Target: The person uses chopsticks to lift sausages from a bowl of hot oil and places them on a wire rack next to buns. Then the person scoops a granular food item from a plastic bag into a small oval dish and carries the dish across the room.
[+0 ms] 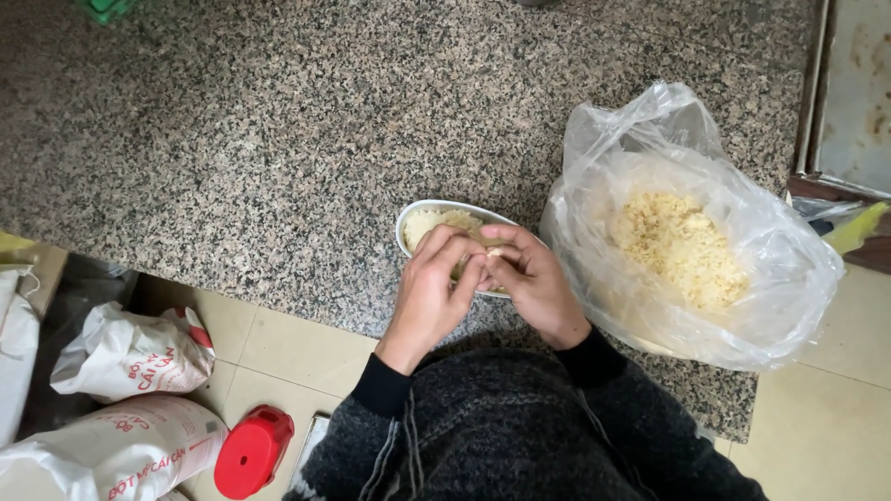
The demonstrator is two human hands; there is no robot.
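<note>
Together left hand (429, 283), right hand (531, 278) pinch pale lump over oval white bowl (413, 220).

White oval bowl (418, 215) of pale yellow crumbs (434, 223), near granite counter's edge, partly hidden

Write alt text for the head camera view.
Both hands, left hand and right hand, meet over a white oval dish of pale crumbs on a speckled granite counter. Beside it sits a clear plastic bag of yellowish crumbs.
</note>
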